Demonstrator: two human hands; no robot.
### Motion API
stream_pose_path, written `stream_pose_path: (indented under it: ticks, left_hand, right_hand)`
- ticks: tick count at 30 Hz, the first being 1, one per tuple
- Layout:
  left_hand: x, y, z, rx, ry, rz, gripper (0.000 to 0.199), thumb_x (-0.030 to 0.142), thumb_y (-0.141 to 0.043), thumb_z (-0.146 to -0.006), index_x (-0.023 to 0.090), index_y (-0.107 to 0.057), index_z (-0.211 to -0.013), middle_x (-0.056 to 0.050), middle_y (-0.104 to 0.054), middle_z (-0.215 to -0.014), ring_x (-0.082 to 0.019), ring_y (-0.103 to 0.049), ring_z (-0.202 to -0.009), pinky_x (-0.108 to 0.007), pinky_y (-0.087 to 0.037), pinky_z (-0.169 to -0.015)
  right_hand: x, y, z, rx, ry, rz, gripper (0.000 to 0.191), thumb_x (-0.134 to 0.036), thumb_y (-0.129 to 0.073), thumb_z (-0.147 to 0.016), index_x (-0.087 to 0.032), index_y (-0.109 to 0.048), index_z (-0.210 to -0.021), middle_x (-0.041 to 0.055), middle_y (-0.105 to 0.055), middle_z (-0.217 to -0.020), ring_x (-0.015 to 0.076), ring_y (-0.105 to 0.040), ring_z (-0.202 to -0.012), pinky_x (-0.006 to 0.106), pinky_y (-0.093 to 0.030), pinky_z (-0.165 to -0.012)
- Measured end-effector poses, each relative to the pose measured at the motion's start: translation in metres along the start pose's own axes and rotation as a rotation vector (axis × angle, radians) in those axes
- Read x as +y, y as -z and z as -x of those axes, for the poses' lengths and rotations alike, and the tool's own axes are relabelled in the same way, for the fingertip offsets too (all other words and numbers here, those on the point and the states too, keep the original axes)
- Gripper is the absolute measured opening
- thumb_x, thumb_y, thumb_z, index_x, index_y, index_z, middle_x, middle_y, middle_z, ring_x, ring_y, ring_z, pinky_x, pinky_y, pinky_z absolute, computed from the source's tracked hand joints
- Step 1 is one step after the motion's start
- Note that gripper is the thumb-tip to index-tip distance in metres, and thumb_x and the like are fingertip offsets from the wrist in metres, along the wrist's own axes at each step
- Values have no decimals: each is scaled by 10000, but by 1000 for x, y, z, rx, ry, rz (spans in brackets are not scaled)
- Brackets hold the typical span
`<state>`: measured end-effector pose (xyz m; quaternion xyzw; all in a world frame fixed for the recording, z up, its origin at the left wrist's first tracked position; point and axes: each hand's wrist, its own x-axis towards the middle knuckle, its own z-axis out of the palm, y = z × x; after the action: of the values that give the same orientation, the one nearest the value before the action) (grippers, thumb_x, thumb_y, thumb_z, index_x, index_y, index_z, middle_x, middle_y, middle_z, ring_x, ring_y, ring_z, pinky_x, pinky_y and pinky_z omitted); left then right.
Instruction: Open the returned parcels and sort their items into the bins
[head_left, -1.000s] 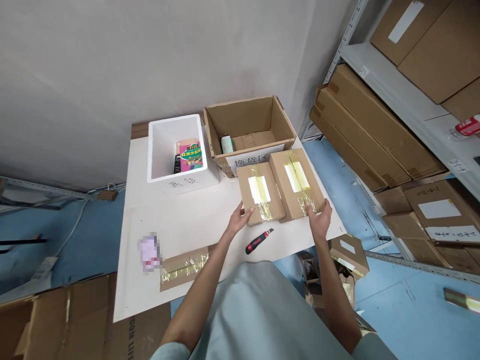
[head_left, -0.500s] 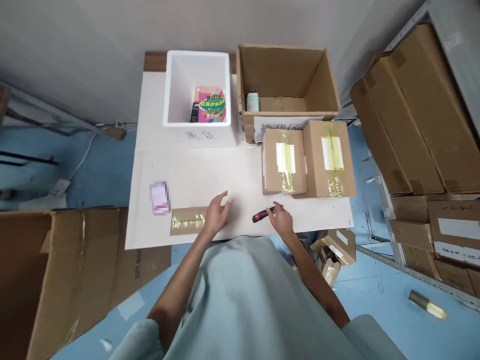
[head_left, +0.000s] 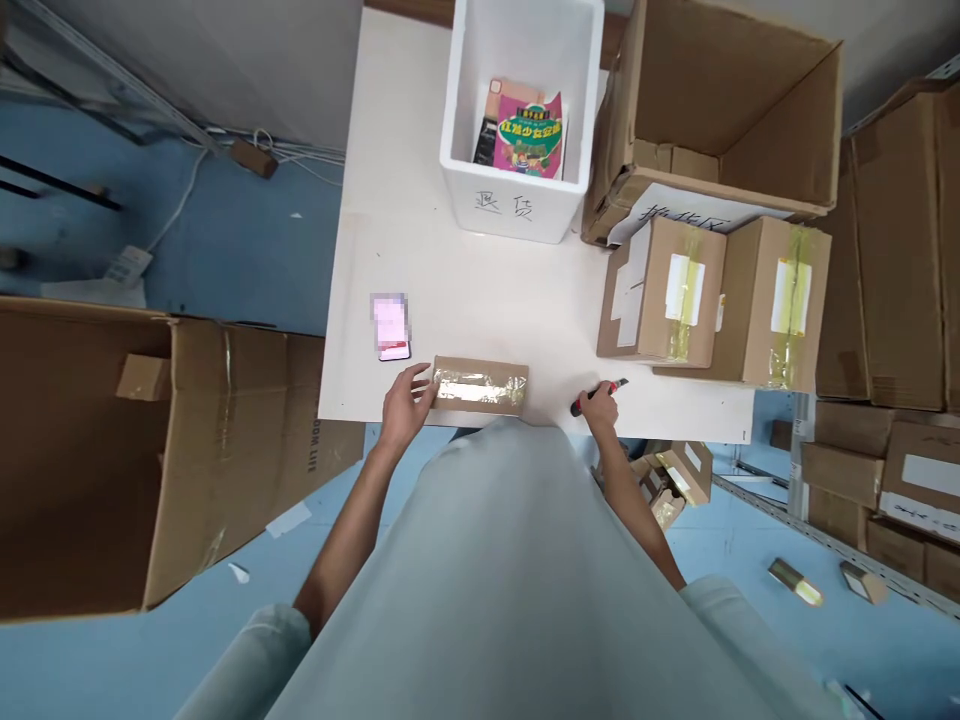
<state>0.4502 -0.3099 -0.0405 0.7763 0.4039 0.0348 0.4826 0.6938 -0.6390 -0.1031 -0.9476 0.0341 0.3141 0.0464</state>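
A small flat cardboard box [head_left: 480, 387] with shiny tape along its top lies at the table's near edge. My left hand [head_left: 406, 405] is at the left end of that box, fingers apart and curved, holding nothing. Farther right, my right hand [head_left: 599, 409] is closed around a red and black utility knife [head_left: 582, 403], whose tip points to the right. On the left of the table [head_left: 495, 290] lies a phone [head_left: 391, 326] with a lit, blurred screen.
Behind are a white foam box [head_left: 517, 205] holding colourful packages and a big open carton [head_left: 739, 190]. Two taped cartons, one nearer [head_left: 684, 290] and one farther right [head_left: 780, 300], stand at the right. A large open box [head_left: 225, 420] is on the left, beside the table.
The view has shifted. My left hand has gone from the right end of the small box to its left end. The knife in my right hand now points right, with its tip showing.
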Motion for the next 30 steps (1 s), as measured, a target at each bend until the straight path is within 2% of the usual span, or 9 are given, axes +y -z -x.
stream_pose_path:
  ticks: [4, 7, 11, 13, 15, 17, 20, 24, 30]
  left_hand:
    - [-7, 6, -6, -129, -51, 38, 357, 449, -602, -1005, 255, -722, -1281, -92, -727, -1382, -261, -767, -1113, -413, -664, -956]
    - [-13, 7, -10, -164, -96, 36, 303, 395, -608, -1001, 250, -752, -1226, -88, -732, -1349, -249, -755, -1086, -394, -666, -947]
    - [-21, 8, -17, -212, -110, 49, 287, 338, -642, -985, 256, -772, -1227, -88, -722, -1325, -242, -750, -1044, -381, -672, -917]
    - [-23, 9, -20, -236, -103, 62, 287, 319, -659, -974, 257, -780, -1226, -86, -716, -1325, -240, -753, -1039, -379, -672, -912]
    - [-26, 10, -23, -262, -105, 85, 287, 309, -670, -965, 255, -786, -1222, -85, -712, -1330, -239, -758, -1048, -375, -673, -905]
    - [-29, 11, -25, -286, -110, 115, 285, 301, -679, -957, 251, -790, -1214, -85, -713, -1336, -238, -762, -1056, -369, -674, -898]
    - [-34, 11, -28, -309, -118, 155, 296, 284, -691, -942, 246, -797, -1215, -84, -716, -1330, -238, -763, -1067, -368, -677, -901]
    - [-39, 8, -33, -313, -131, 184, 330, 247, -713, -903, 235, -809, -1218, -89, -715, -1295, -244, -762, -1067, -374, -679, -910]
    - [-44, 3, -35, -317, -143, 193, 356, 199, -712, -884, 230, -814, -1224, -95, -703, -1288, -236, -763, -1044, -370, -670, -923]
  right_hand:
    - [-2, -4, 30, 15, 8, -17, 554, -365, -578, -996, -175, -476, -1507, 125, -799, -1041, 325, -781, -1012, 435, -578, -963]
    - [-7, 0, 61, 8, 98, -184, 498, -394, -519, -984, -239, -469, -1455, 24, -764, -909, 275, -785, -845, 384, -587, -881]
    - [-28, 16, 107, 20, 221, -376, 519, -557, -506, -1000, -264, -443, -1424, 13, -754, -975, 219, -776, -690, 340, -596, -767]
    - [-45, 25, 126, 8, 292, -418, 588, -599, -506, -1011, -264, -407, -1484, 29, -769, -1027, 217, -789, -711, 336, -609, -752]
    - [-65, 34, 143, -17, 393, -414, 646, -552, -478, -1039, -256, -335, -1595, 44, -790, -1074, 225, -807, -784, 348, -628, -787]
    - [-85, 42, 158, -42, 510, -331, 680, -445, -453, -1050, -241, -287, -1677, 51, -811, -1117, 240, -811, -878, 371, -633, -853]
    - [-116, 50, 175, -69, 666, -75, 663, -331, -463, -1034, -229, -393, -1685, 61, -830, -1170, 269, -796, -942, 387, -610, -901]
    - [-154, 56, 191, -156, 868, 246, 531, -394, -431, -1148, -263, -522, -1655, 85, -802, -1367, 287, -778, -1121, 337, -555, -914]
    - [-190, 62, 194, -225, 924, 630, 531, -436, -389, -1208, -277, -471, -1708, 104, -789, -1404, 287, -757, -1178, 303, -467, -800]
